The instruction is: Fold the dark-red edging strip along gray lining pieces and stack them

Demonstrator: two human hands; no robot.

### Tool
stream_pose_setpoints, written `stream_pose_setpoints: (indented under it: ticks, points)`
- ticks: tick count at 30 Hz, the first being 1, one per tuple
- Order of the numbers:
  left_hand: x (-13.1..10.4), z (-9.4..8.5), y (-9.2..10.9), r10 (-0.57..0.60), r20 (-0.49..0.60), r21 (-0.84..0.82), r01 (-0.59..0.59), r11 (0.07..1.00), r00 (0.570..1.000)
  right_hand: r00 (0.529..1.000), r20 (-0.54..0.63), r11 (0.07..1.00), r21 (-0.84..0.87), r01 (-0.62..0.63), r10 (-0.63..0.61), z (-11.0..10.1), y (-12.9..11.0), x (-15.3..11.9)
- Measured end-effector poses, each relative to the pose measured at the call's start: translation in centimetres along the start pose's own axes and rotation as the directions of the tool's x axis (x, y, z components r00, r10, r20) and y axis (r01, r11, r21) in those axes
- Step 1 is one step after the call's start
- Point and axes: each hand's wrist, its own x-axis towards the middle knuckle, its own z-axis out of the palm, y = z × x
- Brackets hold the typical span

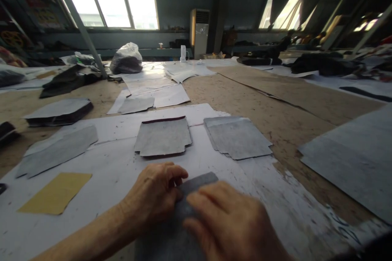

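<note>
Close in front of me lies a grey cut piece of sheet material point(200, 180), partly covered by both hands. My left hand point(156, 191) is at its left edge, fingers curled and closed, with thumb and forefinger at the material. Across the near part of the piece, my right hand point(232, 216) is bent, with its fingers together and thumb against the surface; it is somewhat blurred. Just beyond are a grey piece with a dark red folded edge point(163, 136) and a small stack of notched grey pieces point(237, 136).
White paper point(113, 171) covers the near table. To the left are a yellow card point(58, 193), a grey piece point(61, 149) and a thick stack point(58, 112). A large grey sheet point(355, 155) lies at right. A pole point(78, 20) rises at the back left.
</note>
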Motion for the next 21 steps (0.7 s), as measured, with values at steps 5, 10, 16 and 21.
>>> stream_pose_setpoints:
  ticks: [5,10,16,21]
  points:
    - [0.5,0.4,-0.1,0.107,-0.041,-0.015,-0.107,0.994,0.993,0.983,0.18,0.998,0.047,-0.045,0.036,0.4,6.1,1.9]
    - [-0.1,-0.2,-1.0,0.113,-0.018,0.022,-0.112,0.993,0.993,0.974,0.227,0.998,0.069,-0.008,-0.008,0.6,6.7,1.5]
    - [-1.8,-0.1,-2.3,0.389,-0.144,0.155,-0.367,0.917,0.91,0.994,0.082,0.994,0.087,0.067,-0.075,0.6,6.7,0.9]
    - [-2.6,0.3,-2.2,0.553,-0.156,0.217,-0.518,0.827,0.818,0.975,0.129,0.983,0.057,0.172,-0.178,0.5,7.0,0.7]
